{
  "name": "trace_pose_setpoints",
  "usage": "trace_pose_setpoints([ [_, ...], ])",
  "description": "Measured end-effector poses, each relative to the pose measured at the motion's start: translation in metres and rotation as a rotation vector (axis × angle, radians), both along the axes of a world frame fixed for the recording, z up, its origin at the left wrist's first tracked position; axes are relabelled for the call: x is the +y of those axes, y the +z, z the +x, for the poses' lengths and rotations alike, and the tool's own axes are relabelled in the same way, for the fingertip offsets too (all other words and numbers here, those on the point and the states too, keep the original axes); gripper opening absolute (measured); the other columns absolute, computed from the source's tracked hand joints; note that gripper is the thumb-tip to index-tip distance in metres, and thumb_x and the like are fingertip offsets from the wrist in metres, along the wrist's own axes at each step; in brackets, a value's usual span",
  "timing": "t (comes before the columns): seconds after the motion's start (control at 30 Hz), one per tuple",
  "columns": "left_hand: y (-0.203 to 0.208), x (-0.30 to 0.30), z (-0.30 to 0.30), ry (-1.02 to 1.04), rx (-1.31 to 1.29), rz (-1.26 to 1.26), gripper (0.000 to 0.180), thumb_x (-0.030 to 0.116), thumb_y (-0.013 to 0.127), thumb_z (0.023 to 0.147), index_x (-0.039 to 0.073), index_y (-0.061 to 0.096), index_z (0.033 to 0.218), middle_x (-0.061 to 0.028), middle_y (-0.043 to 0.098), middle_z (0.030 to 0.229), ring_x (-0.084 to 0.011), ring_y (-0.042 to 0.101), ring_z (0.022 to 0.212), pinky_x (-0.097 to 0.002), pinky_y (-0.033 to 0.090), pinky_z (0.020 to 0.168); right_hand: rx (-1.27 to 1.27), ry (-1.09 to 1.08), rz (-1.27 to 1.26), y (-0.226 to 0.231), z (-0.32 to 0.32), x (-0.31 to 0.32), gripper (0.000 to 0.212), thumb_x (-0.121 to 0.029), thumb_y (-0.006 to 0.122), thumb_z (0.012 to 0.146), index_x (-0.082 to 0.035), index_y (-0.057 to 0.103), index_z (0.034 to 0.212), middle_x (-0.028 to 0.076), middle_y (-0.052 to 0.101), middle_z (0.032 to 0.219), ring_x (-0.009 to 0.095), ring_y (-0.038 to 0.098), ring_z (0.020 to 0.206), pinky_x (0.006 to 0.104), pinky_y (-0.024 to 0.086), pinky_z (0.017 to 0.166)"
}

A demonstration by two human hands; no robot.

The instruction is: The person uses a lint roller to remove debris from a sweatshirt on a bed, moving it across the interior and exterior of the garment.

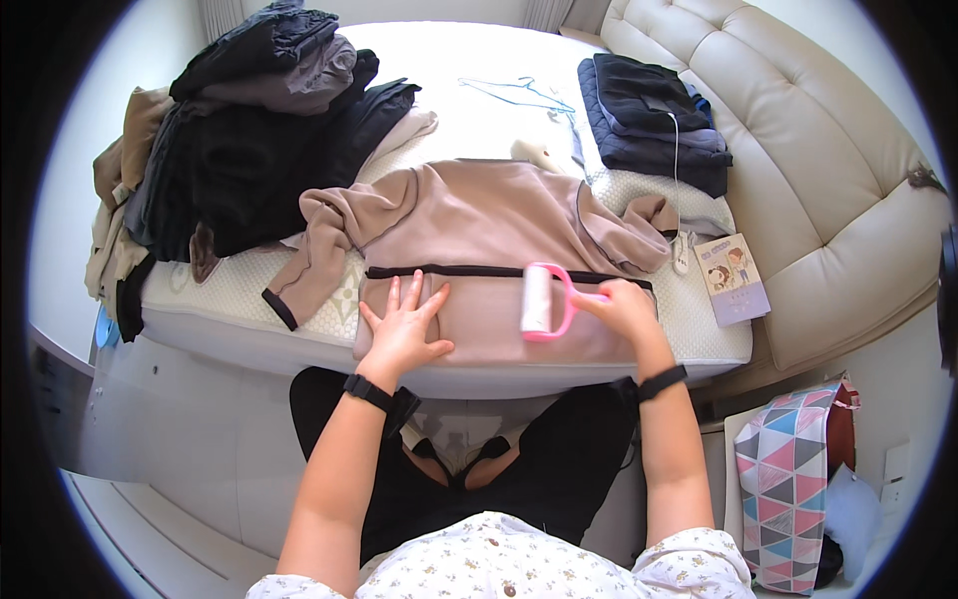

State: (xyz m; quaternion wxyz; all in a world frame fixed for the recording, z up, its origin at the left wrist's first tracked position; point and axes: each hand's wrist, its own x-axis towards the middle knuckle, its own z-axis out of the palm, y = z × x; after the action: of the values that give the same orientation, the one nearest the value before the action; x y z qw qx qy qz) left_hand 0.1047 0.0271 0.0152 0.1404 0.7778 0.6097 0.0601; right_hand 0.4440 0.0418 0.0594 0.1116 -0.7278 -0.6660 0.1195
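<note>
A light brown long-sleeved garment (489, 215) with dark seams and a black trim band lies spread along the near edge of the bed. My left hand (406, 329) rests flat on its lower left part, fingers spread. In my right hand (627, 311) is a lint roller (540, 302) with a white roll and a pink frame, its handle inside my closed fingers. The white roll is over the garment just below the black band, to the right of my left hand. Slight blur shows around the roller.
A tall heap of dark clothes (254, 170) covers the bed's left side. Folded dark clothes (654, 125), a white cable (678, 190) and a booklet (733, 280) lie at the right. A blue hanger (514, 93) is farther back. A triangle-patterned bag (783, 489) stands beside the bed.
</note>
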Motion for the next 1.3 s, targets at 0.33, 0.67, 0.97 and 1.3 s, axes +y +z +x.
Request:
trace_pose_setpoints([
  [0.33, 0.006, 0.000, -0.008, -0.018, -0.055, 0.016, 0.091, 0.041, 0.080, 0.066, 0.034, 0.037, 0.146, -0.0121, 0.019, 0.158, -0.0366, 0.011, 0.146, -0.0777, 0.009, 0.101, 0.254, -0.295, 0.085, -0.035, 0.168, -0.065, 0.054, -0.057, 0.070, 0.077, -0.007, 0.060, 0.060, 0.003, 0.051, 0.052, 0.013, 0.044, 0.047, 0.0330, 0.034, 0.047],
  [0.67, -0.021, 0.003, -0.060, 0.228, -0.328, 0.376, 0.060, 0.026, 0.073, 0.076, 0.013, 0.053, 0.131, -0.0229, 0.044, 0.139, -0.0409, 0.039, 0.129, -0.0473, 0.035, 0.105, 0.585, -0.161, 0.416, -0.010, 0.113, -0.039, 0.020, -0.020, 0.075, 0.081, -0.001, 0.071, 0.087, -0.004, 0.062, 0.070, 0.007, 0.052, 0.060, 0.0266, 0.040, 0.054],
  [0.97, -0.038, -0.002, -0.073, 0.390, -0.401, 0.331, 0.060, 0.017, 0.064, 0.079, 0.008, 0.043, 0.135, -0.0250, 0.061, 0.108, -0.0410, 0.059, 0.103, -0.0468, 0.046, 0.091, 0.797, -0.362, 0.271, -0.078, 0.074, -0.036, 0.022, -0.019, 0.075, 0.078, 0.001, 0.067, 0.081, 0.003, 0.057, 0.062, 0.009, 0.048, 0.058, 0.0321, 0.041, 0.055],
  [1.3, -0.024, -0.026, -0.090, 0.283, -0.578, 0.329, 0.054, 0.005, 0.050, 0.078, 0.005, 0.042, 0.132, -0.0271, 0.061, 0.112, -0.0441, 0.058, 0.104, -0.0494, 0.046, 0.090, 0.276, -0.116, 0.144, -0.049, 0.059, -0.071, 0.018, -0.011, 0.067, 0.063, 0.001, 0.065, 0.077, 0.016, 0.063, 0.066, 0.026, 0.062, 0.061, 0.0389, 0.048, 0.061],
])
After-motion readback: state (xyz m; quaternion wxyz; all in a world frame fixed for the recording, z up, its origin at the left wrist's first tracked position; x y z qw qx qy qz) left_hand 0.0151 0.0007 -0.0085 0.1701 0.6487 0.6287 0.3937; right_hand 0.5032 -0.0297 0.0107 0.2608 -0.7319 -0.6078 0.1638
